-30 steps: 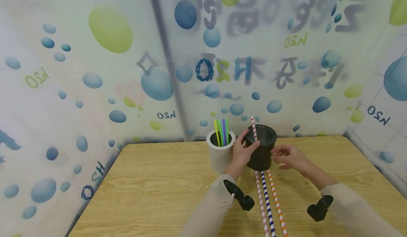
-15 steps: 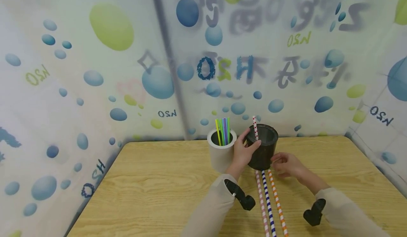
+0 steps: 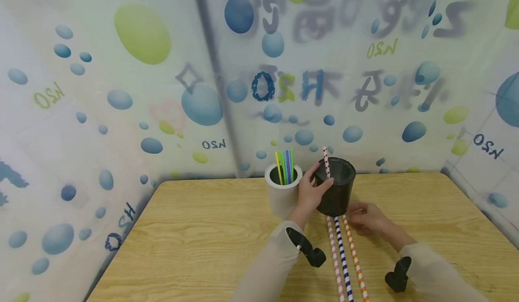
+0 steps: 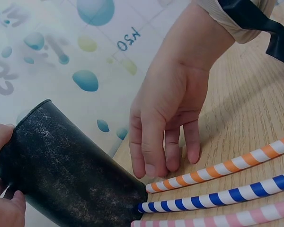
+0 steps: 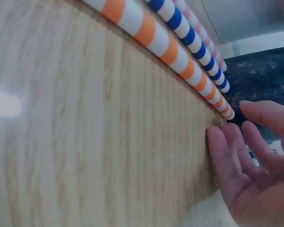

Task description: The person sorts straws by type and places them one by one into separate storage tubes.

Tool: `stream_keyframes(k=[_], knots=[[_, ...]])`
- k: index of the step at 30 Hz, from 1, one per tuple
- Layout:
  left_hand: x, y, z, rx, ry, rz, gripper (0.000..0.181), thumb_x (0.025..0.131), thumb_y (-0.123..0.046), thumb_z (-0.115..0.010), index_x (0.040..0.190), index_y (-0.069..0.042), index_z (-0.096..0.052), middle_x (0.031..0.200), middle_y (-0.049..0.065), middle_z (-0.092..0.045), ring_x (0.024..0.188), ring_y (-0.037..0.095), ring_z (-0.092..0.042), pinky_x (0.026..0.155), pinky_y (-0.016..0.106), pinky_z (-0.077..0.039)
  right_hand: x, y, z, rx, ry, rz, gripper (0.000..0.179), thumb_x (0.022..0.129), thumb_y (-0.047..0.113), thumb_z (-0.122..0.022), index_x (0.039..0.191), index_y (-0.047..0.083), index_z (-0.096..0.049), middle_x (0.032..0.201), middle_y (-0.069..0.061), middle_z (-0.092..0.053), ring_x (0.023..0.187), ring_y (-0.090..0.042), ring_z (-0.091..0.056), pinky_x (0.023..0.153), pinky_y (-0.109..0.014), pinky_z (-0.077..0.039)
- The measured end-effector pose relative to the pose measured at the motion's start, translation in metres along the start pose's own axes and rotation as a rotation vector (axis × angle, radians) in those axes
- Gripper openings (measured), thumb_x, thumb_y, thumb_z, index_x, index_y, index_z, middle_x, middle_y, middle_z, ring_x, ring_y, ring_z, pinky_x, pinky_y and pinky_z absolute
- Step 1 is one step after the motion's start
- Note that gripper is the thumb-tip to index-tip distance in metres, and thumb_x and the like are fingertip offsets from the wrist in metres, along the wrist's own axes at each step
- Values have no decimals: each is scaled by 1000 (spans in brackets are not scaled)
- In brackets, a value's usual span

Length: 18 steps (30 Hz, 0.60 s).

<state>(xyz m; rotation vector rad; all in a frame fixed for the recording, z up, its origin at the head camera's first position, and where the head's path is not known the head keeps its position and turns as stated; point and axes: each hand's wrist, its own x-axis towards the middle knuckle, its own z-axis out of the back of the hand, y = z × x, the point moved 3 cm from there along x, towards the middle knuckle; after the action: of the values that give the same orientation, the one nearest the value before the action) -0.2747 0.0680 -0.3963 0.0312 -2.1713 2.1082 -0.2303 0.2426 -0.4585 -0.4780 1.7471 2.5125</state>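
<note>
My left hand (image 3: 310, 197) holds the near left side of a black cup (image 3: 342, 193), thumb just below the rim. A white paper straw with red dots (image 3: 325, 160) stands inside this cup. At the cup's foot lie three striped paper straws on the table: pink (image 3: 334, 257), blue (image 3: 342, 253) and orange (image 3: 355, 258). My right hand (image 3: 368, 218) hovers low beside the cup, fingers loosely bent and pointing down. In the left wrist view, my right hand's fingertips (image 4: 150, 169) come close to the end of the orange-striped straw (image 4: 222, 168) without gripping it.
A white cup (image 3: 279, 203) stands just left of the black one, with several thin coloured straws (image 3: 285, 163) upright in it. The wooden table (image 3: 194, 243) ends against a patterned backdrop (image 3: 267, 121) behind the cups.
My right hand has lowered from beside the black cup's wall toward the table, near the orange-striped straw's far end. My left hand keeps holding the cup in place.
</note>
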Motion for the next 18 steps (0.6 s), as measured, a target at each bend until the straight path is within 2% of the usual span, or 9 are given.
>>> stream_keyframes(k=[8, 18], knots=[[1, 2, -1, -5, -2, 0, 55, 80, -13, -71, 131, -15, -50, 136, 3, -44, 128, 22, -35, 102, 38, -33, 1, -6, -7, -7, -40, -8, 44, 81, 11, -67, 115, -10, -48, 89, -8, -63, 75, -17, -59, 62, -37, -52], [1, 2, 0, -14, 5, 1, 55, 81, -13, -70, 132, -15, -50, 136, 2, -44, 128, 22, -35, 102, 38, -32, 1, -9, -13, -25, -84, 47, 47, 79, 9, -70, 114, -13, -48, 86, -8, -63, 72, -16, -59, 57, -35, -52]])
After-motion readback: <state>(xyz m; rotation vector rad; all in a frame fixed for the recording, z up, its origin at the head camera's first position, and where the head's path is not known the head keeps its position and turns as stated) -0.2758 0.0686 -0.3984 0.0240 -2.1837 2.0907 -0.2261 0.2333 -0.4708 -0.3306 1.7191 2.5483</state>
